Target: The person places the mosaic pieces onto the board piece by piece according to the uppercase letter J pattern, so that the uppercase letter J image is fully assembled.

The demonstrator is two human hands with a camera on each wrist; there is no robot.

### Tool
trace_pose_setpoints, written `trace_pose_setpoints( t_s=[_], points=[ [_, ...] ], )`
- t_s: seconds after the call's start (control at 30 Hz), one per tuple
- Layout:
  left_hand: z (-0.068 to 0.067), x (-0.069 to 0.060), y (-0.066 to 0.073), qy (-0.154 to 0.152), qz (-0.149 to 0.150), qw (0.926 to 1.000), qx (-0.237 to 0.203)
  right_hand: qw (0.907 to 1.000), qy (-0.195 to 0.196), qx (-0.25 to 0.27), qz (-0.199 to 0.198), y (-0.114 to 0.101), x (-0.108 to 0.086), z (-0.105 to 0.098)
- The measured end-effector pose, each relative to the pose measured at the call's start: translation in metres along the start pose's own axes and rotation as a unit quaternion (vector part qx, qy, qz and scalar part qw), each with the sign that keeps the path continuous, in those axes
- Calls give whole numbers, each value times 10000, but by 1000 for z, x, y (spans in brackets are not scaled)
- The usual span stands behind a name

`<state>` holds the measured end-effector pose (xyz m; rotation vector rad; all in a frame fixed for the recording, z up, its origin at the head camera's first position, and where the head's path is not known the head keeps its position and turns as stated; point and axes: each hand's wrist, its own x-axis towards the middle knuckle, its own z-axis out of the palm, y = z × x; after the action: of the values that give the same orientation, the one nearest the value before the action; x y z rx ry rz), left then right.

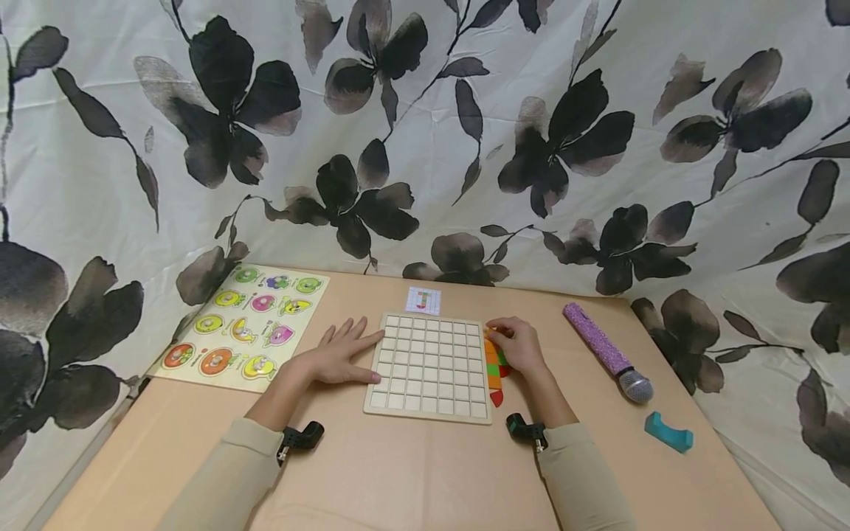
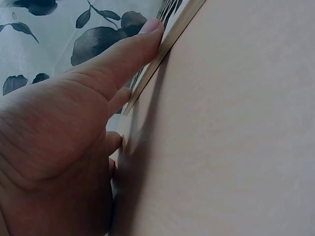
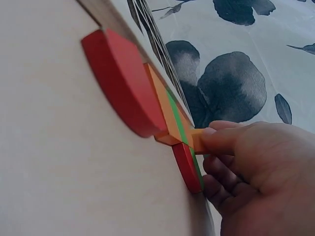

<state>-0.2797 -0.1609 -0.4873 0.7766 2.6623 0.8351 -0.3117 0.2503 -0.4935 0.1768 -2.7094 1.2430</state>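
A wooden grid board (image 1: 425, 370) lies in the middle of the table, its squares bare. My left hand (image 1: 337, 359) is spread flat at its left side, thumb and index finger touching the edge; the left wrist view shows the thumb (image 2: 140, 44) against the rim. Along the board's right edge lies a row of coloured blocks: orange, green and red. At the far end of that row, my right hand (image 1: 520, 348) pinches an orange block (image 3: 198, 141) between thumb and fingers. Closer to the right wrist camera are a curved red block (image 3: 123, 83) and a smaller red one (image 3: 186, 167).
Behind the board lies a small pattern card (image 1: 423, 300). A fruit picture sheet (image 1: 259, 313) is at the left. To the right are a glittery purple microphone (image 1: 600, 346) and a teal curved piece (image 1: 667, 434). A floral curtain (image 1: 438, 140) hangs along the table's back.
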Motion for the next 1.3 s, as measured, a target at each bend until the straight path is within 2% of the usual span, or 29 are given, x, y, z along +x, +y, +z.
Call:
trace_pose_setpoints(
  t_s=[0.17,0.27,0.5,0.63,0.8,0.9,1.0,1.17,1.3],
  points=[
    [2,1,-3,6,29,10000,37,9995,277,104,83,0,0,-2],
    [-2,-2,4,-67,-83,9999,19,9988,399,199,186,-1,1,-3],
    [-5,-3,7,-69,-164,9998,87,9934,679,911,154,-12,3,-4],
    [-7,-4,10,-152,-333,9990,252,9894,715,1257,132,-20,3,-5],
    [-6,-3,10,-147,-368,9984,400,9833,625,1690,235,-28,1,-5],
    [-5,-3,12,-165,-355,9986,346,9792,501,1946,296,-32,1,-3],
    [-3,-2,7,-96,-219,9995,186,9804,353,1931,161,-35,2,0],
    [0,0,3,8,-28,10000,4,9856,267,1640,-307,-43,2,3],
    [-3,-3,7,-75,-177,9998,100,9861,268,1566,-477,-52,3,12]
  ],
)
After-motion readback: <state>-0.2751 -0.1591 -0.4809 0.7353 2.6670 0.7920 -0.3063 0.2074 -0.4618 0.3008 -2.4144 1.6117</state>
